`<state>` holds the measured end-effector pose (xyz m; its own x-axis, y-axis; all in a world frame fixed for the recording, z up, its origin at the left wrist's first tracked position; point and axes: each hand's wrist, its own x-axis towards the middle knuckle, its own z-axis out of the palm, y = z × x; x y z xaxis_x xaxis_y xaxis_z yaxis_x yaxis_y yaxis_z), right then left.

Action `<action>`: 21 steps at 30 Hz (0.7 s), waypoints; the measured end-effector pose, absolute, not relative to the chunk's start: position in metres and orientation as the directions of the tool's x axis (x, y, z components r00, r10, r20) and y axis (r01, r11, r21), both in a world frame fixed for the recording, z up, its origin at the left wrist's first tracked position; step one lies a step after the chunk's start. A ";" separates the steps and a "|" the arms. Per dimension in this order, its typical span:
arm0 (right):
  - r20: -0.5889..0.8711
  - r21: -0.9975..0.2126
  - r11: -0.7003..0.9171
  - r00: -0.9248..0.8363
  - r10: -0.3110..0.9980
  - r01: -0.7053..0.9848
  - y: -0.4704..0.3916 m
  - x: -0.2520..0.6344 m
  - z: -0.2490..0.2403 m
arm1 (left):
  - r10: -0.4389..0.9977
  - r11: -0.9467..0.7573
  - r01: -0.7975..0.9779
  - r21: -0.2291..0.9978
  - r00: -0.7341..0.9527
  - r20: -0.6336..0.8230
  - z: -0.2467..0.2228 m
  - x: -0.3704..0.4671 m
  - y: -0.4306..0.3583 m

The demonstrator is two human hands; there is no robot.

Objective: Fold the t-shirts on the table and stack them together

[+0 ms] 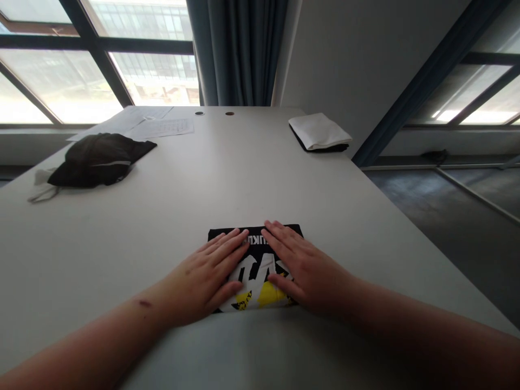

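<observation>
A black folded cloth garment (255, 271) with white lettering and yellow patches lies flat on the table near me; its exact kind cannot be told. My left hand (211, 273) rests palm down on its left side, fingers stretched out toward the far edge. On the right side lies my right hand (303, 265), also flat, with the fingers extended and the thumb apart. Both hands press on the top of the bundle and cover parts of its print. Between them the middle of the print stays visible.
On the white table (235, 173) a dark drawstring bag (97, 160) lies at the left. Printed papers (162, 128) are behind it. Folded white and black cloths (319, 131) sit near the right edge. Beyond the table hang dark curtains (239, 54) beside windows.
</observation>
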<state>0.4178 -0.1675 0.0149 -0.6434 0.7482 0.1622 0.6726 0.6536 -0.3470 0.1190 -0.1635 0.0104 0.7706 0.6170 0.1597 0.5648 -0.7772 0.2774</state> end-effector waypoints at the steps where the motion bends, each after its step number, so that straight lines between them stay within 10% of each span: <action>1: 0.115 -0.351 0.652 -0.660 0.742 0.672 -0.167 0.417 0.011 | 0.619 -0.776 0.574 0.264 0.773 0.140 0.007 0.121 -0.165; 21: -0.020 -0.466 0.702 -0.800 0.600 0.538 -0.159 0.424 0.021 | 0.783 -0.622 0.770 0.146 0.609 0.127 -0.010 0.105 -0.155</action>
<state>0.4240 -0.1595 0.0206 -0.8000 0.5996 -0.0202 0.5381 0.7022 -0.4663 0.1051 -0.1547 -0.0103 0.6087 0.7832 0.1268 0.7696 -0.6217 0.1456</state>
